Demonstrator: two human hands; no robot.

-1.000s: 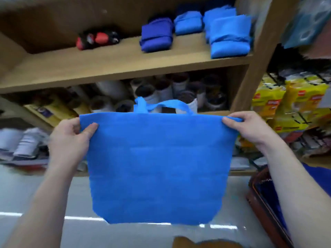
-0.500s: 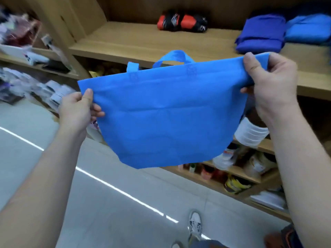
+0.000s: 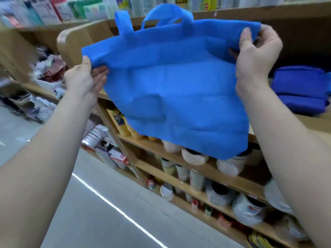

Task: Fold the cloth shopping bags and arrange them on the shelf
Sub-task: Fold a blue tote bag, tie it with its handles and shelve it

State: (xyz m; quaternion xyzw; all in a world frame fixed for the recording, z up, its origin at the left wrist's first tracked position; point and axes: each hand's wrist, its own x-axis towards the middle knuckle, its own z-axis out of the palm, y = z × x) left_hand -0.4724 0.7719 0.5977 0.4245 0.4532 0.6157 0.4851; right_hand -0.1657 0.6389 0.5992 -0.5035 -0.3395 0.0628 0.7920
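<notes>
Head view: left hand and right hand are pinching the blue bag by its top corners; dangling unsupported, it's risking a crooked fold.

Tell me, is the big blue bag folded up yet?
Not folded. The blue bag hangs spread out flat, its top corners pinched by the left hand and right hand.

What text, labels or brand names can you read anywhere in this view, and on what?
No text can be read anywhere in this view.
The blue bag is plain, with no print visible.
The yellow bottle has a dark label, too blurred to read.
The packets at top left have print smeared by motion.
The jars on the lower shelves have labels too blurred and small.
</notes>
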